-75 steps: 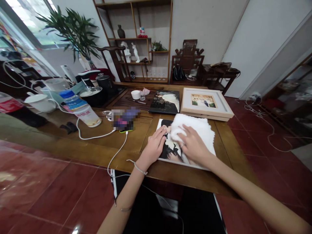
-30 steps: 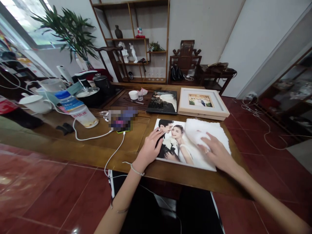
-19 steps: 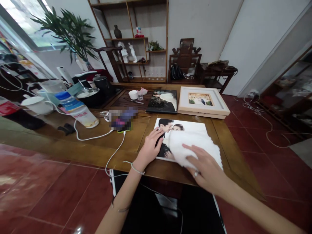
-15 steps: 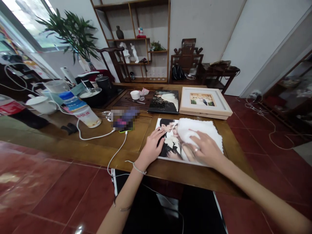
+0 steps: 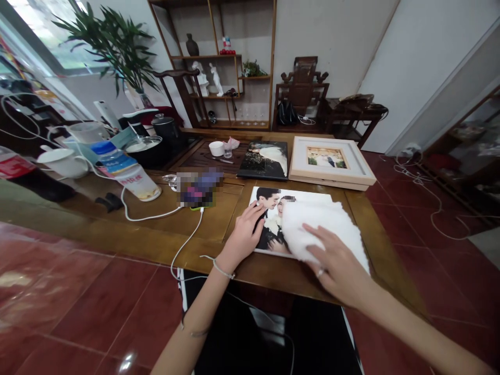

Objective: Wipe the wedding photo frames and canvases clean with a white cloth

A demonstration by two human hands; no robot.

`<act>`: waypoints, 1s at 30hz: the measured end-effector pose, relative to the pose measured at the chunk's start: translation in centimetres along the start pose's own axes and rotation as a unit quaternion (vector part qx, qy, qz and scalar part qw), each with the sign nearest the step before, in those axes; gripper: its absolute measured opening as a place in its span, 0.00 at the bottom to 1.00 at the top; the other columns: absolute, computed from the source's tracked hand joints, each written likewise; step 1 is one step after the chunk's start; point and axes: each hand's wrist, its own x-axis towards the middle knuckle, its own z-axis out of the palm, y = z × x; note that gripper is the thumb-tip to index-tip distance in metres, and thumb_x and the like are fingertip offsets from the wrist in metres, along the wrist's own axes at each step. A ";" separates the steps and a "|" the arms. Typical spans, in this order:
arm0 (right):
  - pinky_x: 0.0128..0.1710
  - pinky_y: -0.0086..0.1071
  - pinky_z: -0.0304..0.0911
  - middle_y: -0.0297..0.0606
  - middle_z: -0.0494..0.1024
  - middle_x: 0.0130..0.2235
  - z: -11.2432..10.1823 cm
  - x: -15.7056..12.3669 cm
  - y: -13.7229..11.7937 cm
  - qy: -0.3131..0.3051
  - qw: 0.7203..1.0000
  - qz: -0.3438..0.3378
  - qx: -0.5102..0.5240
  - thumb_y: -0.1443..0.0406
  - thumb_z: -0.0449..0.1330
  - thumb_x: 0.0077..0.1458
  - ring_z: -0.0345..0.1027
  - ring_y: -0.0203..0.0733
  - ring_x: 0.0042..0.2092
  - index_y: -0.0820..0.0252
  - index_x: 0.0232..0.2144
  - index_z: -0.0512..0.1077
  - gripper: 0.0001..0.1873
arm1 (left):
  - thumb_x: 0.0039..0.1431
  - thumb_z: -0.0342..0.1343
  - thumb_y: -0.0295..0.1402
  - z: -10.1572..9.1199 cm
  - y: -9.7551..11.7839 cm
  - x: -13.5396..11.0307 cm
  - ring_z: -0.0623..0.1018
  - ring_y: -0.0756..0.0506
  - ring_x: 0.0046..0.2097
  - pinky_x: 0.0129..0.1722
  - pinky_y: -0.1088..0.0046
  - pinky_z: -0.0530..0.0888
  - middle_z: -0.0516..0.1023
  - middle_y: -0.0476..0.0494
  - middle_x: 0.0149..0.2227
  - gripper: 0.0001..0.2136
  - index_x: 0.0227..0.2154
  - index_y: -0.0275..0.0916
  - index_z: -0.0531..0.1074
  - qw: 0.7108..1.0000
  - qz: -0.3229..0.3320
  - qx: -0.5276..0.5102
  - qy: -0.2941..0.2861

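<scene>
A wedding photo print [image 5: 269, 237] lies flat near the table's front edge, its right part covered by a fluffy white cloth [image 5: 339, 229]. My right hand [image 5: 334, 265] grips the cloth from above and presses it against the lower right of the print. The thumb is partly hidden under the hand. My left hand [image 5: 247, 229] rests on the print's left edge with fingers stretched out, holding nothing.
Behind the print are a dark photo panel [image 5: 263, 159] and a pale framed picture [image 5: 332, 177]. To the left stand a plastic bottle [image 5: 135, 179], a cola bottle [image 5: 42, 182], a white cup [image 5: 64, 162] and a phone [image 5: 199, 190] on a white cable.
My right hand has slid the cloth toward me and to the right, over the print's lower edge. My left hand has stayed in place on the print.
</scene>
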 end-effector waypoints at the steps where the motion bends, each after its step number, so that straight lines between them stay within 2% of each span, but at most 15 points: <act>1: 0.56 0.50 0.55 0.51 0.67 0.56 -0.3 -0.4 -1.3 -0.010 1.000 -0.016 0.018 0.70 0.50 0.54 0.55 0.51 0.60 0.60 0.34 0.71 0.10 | 0.64 0.45 0.28 0.0 0.0 0.0 0.60 0.41 0.63 0.60 0.53 0.61 0.67 0.37 0.58 0.17 0.54 0.36 0.65 1.000 0.000 0.001 0.001; 4: 0.57 0.48 0.55 0.46 0.68 0.56 -0.8 -0.5 -3.3 -0.038 0.997 -0.040 0.053 0.70 0.52 0.53 0.55 0.49 0.60 0.58 0.34 0.72 0.10 | 0.64 0.45 0.28 0.1 -0.1 0.0 0.60 0.41 0.63 0.60 0.53 0.61 0.66 0.37 0.59 0.17 0.54 0.36 0.65 1.000 0.003 0.004 0.002; 6: 0.56 0.48 0.56 0.47 0.70 0.55 -0.5 0.2 -2.9 -0.039 0.997 -0.036 0.047 0.69 0.52 0.53 0.58 0.49 0.59 0.58 0.35 0.72 0.10 | 0.64 0.45 0.28 0.1 -0.1 0.0 0.59 0.41 0.63 0.60 0.53 0.61 0.66 0.38 0.59 0.17 0.55 0.37 0.65 1.000 0.004 0.006 -0.005; 9: 0.55 0.49 0.57 0.53 0.70 0.54 0.4 1.9 -0.2 -0.020 1.000 -0.007 0.006 0.67 0.51 0.55 0.61 0.52 0.56 0.61 0.36 0.73 0.11 | 0.64 0.45 0.29 -0.1 0.0 0.0 0.59 0.41 0.64 0.60 0.53 0.60 0.66 0.39 0.59 0.17 0.55 0.37 0.65 1.000 0.002 0.010 -0.013; 12: 0.50 0.48 0.60 0.54 0.71 0.52 1.1 3.8 3.4 -0.001 0.997 0.058 -0.049 0.65 0.50 0.56 0.64 0.55 0.52 0.62 0.38 0.73 0.13 | 0.64 0.45 0.29 -0.2 0.1 0.0 0.59 0.41 0.63 0.60 0.53 0.60 0.65 0.38 0.59 0.17 0.55 0.36 0.65 1.000 -0.002 0.008 -0.014; 17: 0.37 0.43 0.64 0.51 0.75 0.37 0.8 5.4 8.6 0.015 0.987 0.144 -0.077 0.64 0.47 0.59 0.69 0.55 0.40 0.62 0.41 0.72 0.15 | 0.64 0.45 0.29 -0.2 0.2 0.1 0.59 0.41 0.64 0.60 0.53 0.60 0.66 0.38 0.59 0.17 0.54 0.37 0.65 1.000 -0.012 0.003 -0.014; 20: 0.32 0.42 0.64 0.47 0.74 0.30 0.8 5.2 9.6 0.022 0.982 0.172 -0.077 0.62 0.46 0.60 0.70 0.53 0.35 0.61 0.37 0.72 0.15 | 0.64 0.45 0.29 -0.2 0.2 0.1 0.59 0.42 0.64 0.60 0.54 0.60 0.66 0.39 0.59 0.17 0.54 0.37 0.65 1.000 -0.012 0.003 -0.015; 22: 0.35 0.43 0.64 0.48 0.75 0.34 1.0 4.5 8.9 0.027 0.981 0.174 -0.076 0.62 0.47 0.59 0.70 0.54 0.38 0.61 0.36 0.71 0.14 | 0.64 0.45 0.29 -0.2 0.2 0.2 0.59 0.42 0.64 0.60 0.54 0.60 0.66 0.39 0.59 0.17 0.54 0.38 0.65 1.000 -0.012 0.004 -0.015; 24: 0.41 0.46 0.64 0.52 0.74 0.43 1.1 3.4 7.1 0.031 0.986 0.150 -0.072 0.64 0.48 0.58 0.67 0.56 0.46 0.61 0.37 0.71 0.13 | 0.64 0.45 0.28 -0.1 0.2 0.2 0.59 0.42 0.63 0.60 0.54 0.60 0.66 0.39 0.58 0.17 0.54 0.38 0.65 1.000 -0.012 0.006 -0.015; 27: 0.50 0.51 0.60 0.54 0.69 0.54 0.7 1.1 3.2 0.024 0.996 0.075 -0.043 0.67 0.49 0.56 0.60 0.56 0.56 0.61 0.35 0.71 0.10 | 0.64 0.45 0.28 0.0 0.1 0.1 0.59 0.41 0.63 0.60 0.54 0.60 0.66 0.39 0.59 0.17 0.54 0.37 0.65 1.000 -0.010 0.008 -0.012; 30: 0.55 0.52 0.57 0.51 0.67 0.56 -0.2 -0.7 -1.0 0.005 1.000 0.014 0.015 0.70 0.51 0.53 0.55 0.53 0.60 0.60 0.34 0.71 0.09 | 0.64 0.45 0.29 0.1 -0.1 0.0 0.59 0.41 0.63 0.60 0.54 0.61 0.66 0.39 0.58 0.17 0.54 0.38 0.65 1.000 -0.005 0.006 -0.005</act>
